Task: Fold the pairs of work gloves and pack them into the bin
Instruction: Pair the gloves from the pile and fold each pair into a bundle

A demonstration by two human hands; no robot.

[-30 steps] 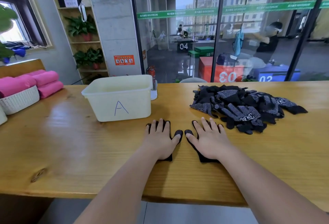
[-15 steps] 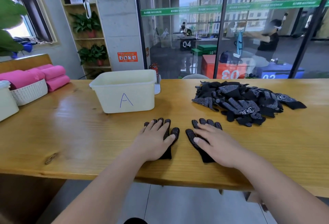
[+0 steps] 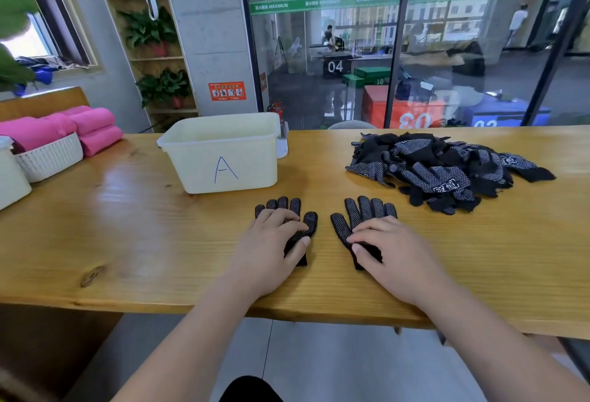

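Two black dotted gloves lie flat, palm side up, side by side on the table (image 3: 127, 226), just in front of the bin (image 3: 223, 159). The left hand (image 3: 271, 242) rests on the left glove (image 3: 310, 219) and the right hand (image 3: 392, 251) on the right glove (image 3: 364, 210). The fingers of both hands are extended and relaxed, gripping nothing. The glove fingertips project beyond the person's fingertips. The pile (image 3: 440, 168) lies to the right. Compared with one second ago, both hands sit nearer the cuffs, exposing more of each glove.
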